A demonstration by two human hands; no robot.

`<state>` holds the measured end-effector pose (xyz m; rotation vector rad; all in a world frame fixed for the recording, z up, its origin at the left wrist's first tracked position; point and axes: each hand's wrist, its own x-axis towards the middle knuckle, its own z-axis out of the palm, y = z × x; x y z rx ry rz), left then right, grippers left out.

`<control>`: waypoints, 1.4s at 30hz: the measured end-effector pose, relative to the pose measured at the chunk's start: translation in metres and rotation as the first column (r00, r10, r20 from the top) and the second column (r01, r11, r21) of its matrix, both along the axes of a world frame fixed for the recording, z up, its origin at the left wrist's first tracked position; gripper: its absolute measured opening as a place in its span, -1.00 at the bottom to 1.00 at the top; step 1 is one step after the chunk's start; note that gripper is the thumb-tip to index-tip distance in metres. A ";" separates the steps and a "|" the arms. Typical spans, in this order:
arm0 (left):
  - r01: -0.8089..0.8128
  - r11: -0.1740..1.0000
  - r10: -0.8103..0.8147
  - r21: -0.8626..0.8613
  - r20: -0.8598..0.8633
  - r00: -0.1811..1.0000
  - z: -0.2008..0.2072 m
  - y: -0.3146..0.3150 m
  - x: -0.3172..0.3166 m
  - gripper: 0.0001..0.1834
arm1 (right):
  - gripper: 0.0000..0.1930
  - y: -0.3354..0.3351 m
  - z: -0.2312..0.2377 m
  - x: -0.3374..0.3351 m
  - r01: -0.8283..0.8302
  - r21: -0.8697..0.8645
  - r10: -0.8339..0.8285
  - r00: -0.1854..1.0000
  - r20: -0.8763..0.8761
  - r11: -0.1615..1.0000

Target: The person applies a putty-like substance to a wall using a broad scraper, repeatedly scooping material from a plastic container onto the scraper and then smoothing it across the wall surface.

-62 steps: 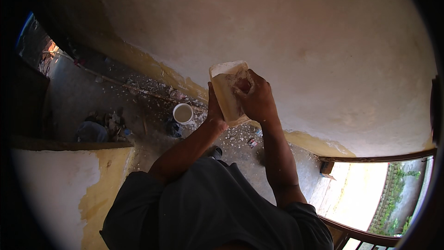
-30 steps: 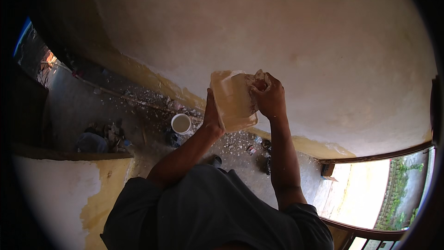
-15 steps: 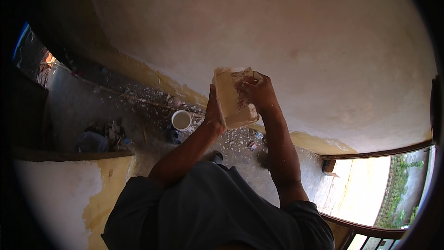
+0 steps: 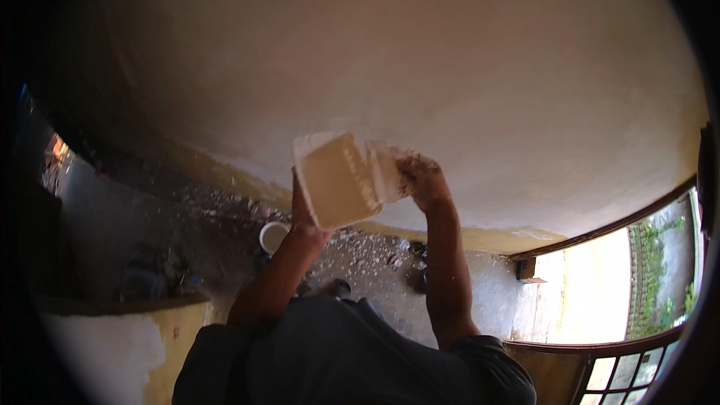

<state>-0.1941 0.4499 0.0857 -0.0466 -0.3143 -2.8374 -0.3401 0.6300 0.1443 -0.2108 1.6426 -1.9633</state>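
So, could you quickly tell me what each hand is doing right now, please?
Left hand: closed, holding up the square plaster board from behind.
Right hand: closed on a flat putty blade resting against the board.

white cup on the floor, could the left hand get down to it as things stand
Probably not: the left hand is raised, holding up the flat board, and the white cup sits far below on the littered floor.

Left hand holds a square plaster board from beneath, tilted against the pale wall. Right hand grips a flat blade whose edge rests on the board's right side. A white bucket stands on the debris-strewn floor below.
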 end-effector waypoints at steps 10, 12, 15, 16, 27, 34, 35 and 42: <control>-0.243 0.924 0.270 -0.295 0.053 0.962 0.018 -0.030 0.009 -0.44 | -0.69 0.118 0.097 -0.007 0.583 -0.156 -0.601 0.792 -0.112 0.797; -0.165 0.955 0.190 -0.247 0.079 0.979 0.017 -0.032 0.004 -0.45 | -0.44 0.135 0.153 -0.011 0.678 -0.256 -0.724 0.629 -0.282 0.689; -0.056 0.988 0.076 -0.145 0.133 0.988 0.017 -0.037 0.003 -0.46 | -0.57 0.143 0.257 -0.022 0.693 -0.328 -0.741 0.450 -0.499 0.642; -0.054 0.989 0.073 -0.138 0.135 0.988 0.016 -0.037 0.003 -0.46 | -0.75 0.143 0.292 -0.028 0.678 -0.395 -0.763 0.404 -0.505 0.620; -0.105 0.985 0.113 -0.135 0.049 0.992 -0.024 -0.043 0.001 -0.40 | -0.68 0.111 0.568 -0.046 0.750 -0.476 -0.641 -0.091 -0.762 0.459; -0.205 0.969 0.210 -0.136 0.021 0.977 -0.035 -0.033 -0.004 -0.30 | -0.56 0.110 0.653 -0.125 0.951 -0.307 -0.107 -0.302 -0.947 0.042; -0.223 0.962 0.232 -0.156 0.040 0.972 -0.033 -0.031 -0.004 -0.29 | -0.56 0.114 0.664 -0.133 0.948 -0.316 -0.112 -0.309 -0.944 0.049; -0.324 0.914 0.356 -0.243 0.103 0.929 -0.016 -0.020 -0.010 -0.25 | -0.62 0.110 0.733 -0.152 0.939 -0.343 -0.095 -0.342 -0.935 -0.007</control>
